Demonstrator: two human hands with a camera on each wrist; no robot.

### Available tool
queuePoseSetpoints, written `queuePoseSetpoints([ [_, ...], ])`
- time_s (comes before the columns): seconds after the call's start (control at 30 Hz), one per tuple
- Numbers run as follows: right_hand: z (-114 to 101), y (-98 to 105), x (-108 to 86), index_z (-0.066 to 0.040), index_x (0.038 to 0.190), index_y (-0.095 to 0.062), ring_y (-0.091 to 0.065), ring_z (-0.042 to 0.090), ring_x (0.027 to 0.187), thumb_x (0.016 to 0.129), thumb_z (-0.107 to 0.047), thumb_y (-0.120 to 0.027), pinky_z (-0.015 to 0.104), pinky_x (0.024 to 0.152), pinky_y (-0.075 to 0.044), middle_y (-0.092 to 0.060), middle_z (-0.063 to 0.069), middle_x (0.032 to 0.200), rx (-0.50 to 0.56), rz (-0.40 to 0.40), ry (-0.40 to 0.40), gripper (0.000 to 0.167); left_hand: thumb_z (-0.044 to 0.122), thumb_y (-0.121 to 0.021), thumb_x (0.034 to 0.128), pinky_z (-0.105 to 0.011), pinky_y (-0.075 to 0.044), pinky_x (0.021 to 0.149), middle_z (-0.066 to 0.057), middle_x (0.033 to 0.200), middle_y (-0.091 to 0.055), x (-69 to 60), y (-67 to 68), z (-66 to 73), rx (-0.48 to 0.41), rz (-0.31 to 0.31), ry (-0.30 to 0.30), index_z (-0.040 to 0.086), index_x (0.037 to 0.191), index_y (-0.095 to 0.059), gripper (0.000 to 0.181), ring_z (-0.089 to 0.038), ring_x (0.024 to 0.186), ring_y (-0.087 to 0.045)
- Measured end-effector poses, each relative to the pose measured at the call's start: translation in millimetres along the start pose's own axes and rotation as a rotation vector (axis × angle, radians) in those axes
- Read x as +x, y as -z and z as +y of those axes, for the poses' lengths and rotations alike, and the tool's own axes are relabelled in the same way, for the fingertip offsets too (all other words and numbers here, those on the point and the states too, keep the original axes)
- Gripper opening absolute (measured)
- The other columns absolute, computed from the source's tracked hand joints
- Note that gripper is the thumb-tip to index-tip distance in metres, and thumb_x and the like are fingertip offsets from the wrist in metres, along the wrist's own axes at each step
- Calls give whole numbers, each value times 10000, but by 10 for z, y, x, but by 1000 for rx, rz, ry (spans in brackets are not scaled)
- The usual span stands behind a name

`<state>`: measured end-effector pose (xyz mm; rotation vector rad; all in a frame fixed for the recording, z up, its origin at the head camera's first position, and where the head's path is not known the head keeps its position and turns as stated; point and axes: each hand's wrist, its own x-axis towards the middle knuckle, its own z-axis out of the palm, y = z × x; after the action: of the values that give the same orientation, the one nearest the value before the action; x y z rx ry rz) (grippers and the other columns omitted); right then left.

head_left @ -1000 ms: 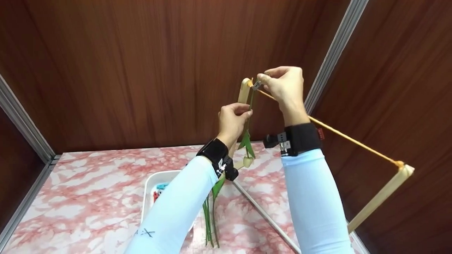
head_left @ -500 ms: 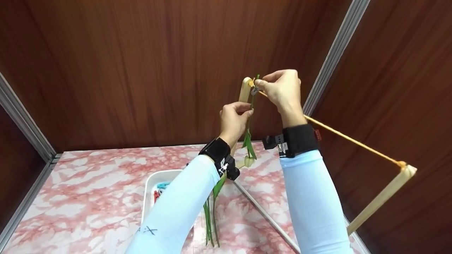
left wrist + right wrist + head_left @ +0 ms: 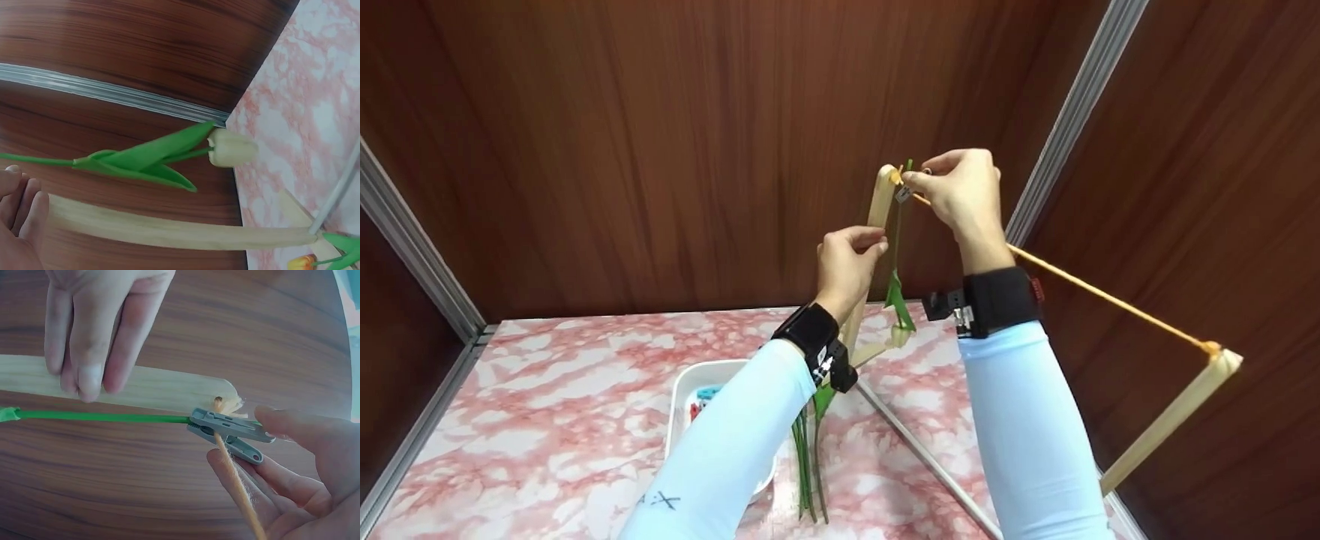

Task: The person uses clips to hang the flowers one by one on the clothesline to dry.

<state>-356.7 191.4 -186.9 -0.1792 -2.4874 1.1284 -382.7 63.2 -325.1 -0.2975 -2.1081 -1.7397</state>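
Note:
A grey clothespin (image 3: 230, 427) sits at the cord's upper end, with a green flower stem (image 3: 101, 417) and the orange cord (image 3: 239, 486) at its jaws. Around its handles are the thumb and fingers of my right hand (image 3: 964, 191), seen close in the right wrist view (image 3: 315, 467). From the stem hangs a white tulip (image 3: 232, 148), head down, with green leaves (image 3: 146, 157). My left hand (image 3: 847, 266) is beside the wooden post (image 3: 879, 202), fingers relaxed and apart from the stem; the left wrist view shows its fingertips (image 3: 25, 202) below the stem.
The cord runs right to a second wooden post (image 3: 1170, 420). On the marbled table (image 3: 547, 390), a white tray (image 3: 679, 390) with coloured clips lies partly under my left sleeve. Beside it are several green stems (image 3: 802, 472) and a pale rod (image 3: 930, 457). An orange tulip (image 3: 302, 262) lies near the post's base.
My left hand has let go of the stem and moved slightly down and left. The tulip has swung a little to the right. My right hand has moved slightly down, staying at the clothespin.

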Motion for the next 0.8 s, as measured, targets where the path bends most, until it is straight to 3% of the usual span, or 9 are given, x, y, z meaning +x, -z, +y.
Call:
queuePoseSetpoints([
  [0.27, 50, -38, 17, -36, 1310, -768, -715, 297, 1249, 940, -268, -850, 373, 1017, -611, -776, 158, 1354, 18, 33, 37, 444, 82, -802, 970, -374, -637, 979, -100, 1122, -856, -52, 191, -152, 47, 40, -39, 58, 1125, -849, 164, -234, 1075, -817],
  [0.4, 69, -67, 12, -19, 1315, -743, -730, 289, 1265, 934, -250, -839, 386, 1096, -591, -783, 163, 1336, 53, 102, 95, 456, 100, -806, 964, -370, -632, 967, -100, 1106, -858, -79, 358, -249, 64, 61, -58, 64, 1104, -855, 152, -240, 1062, -818],
  [0.6, 114, -117, -9, -1, 1263, -755, -772, 261, 1231, 938, -193, -827, 332, 1096, -605, -795, 177, 1291, 150, 221, 244, 385, 103, -821, 955, -412, -629, 968, -124, 1088, -857, -135, 636, -374, 41, 106, -81, 49, 1091, -853, 150, -265, 1055, -811],
  [0.8, 191, -200, -111, 19, 1149, -788, -811, 247, 1108, 956, -132, -804, 284, 996, -647, -820, 175, 1155, 274, 319, 424, 246, 114, -825, 958, -440, -620, 987, -104, 1083, -860, -253, 932, -388, 57, 140, -106, 68, 1083, -856, 137, -250, 1057, -807],
])
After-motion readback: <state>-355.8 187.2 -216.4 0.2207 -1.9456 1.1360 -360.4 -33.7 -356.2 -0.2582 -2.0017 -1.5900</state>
